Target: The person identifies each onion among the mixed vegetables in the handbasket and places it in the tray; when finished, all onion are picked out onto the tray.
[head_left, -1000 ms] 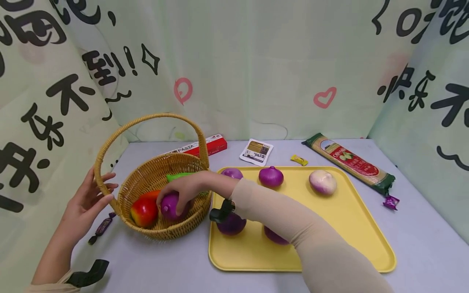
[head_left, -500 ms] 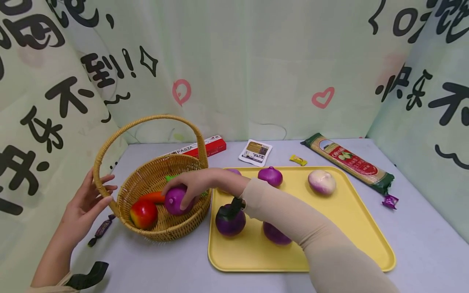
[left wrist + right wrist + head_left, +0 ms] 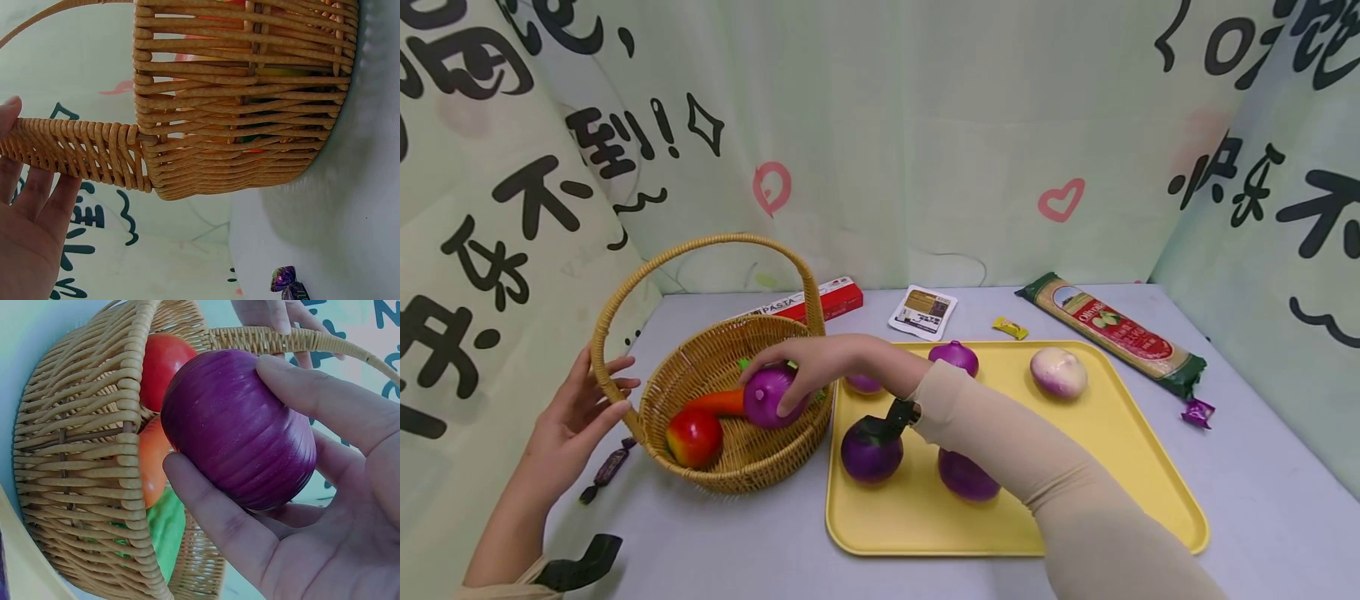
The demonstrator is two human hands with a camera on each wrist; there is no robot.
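Observation:
In the head view my right hand (image 3: 816,362) grips a purple onion (image 3: 765,398) over the right half of a wicker basket (image 3: 752,477). The right wrist view shows the onion (image 3: 240,431) between thumb and fingers, beside the basket's rim. My left hand (image 3: 576,417) holds the basket's handle (image 3: 598,333) low on its left side, thumb and fingers on either side of it. Inside the basket lie a red and yellow fruit (image 3: 695,437), a carrot (image 3: 718,403) and a green vegetable (image 3: 165,531), largely hidden by my right hand in the head view.
A yellow tray (image 3: 1112,500) bears a round eggplant (image 3: 871,450), purple onions (image 3: 953,358), another purple vegetable (image 3: 967,477) and a white-purple turnip (image 3: 1059,372). Behind are a pasta box (image 3: 842,298), a white sachet (image 3: 922,312) and a long pasta packet (image 3: 1112,333). Wrapped candies (image 3: 608,471) lie about.
My right hand has lifted the onion up from low in the basket and shifted slightly right, uncovering more of the carrot. My left hand stays on the handle.

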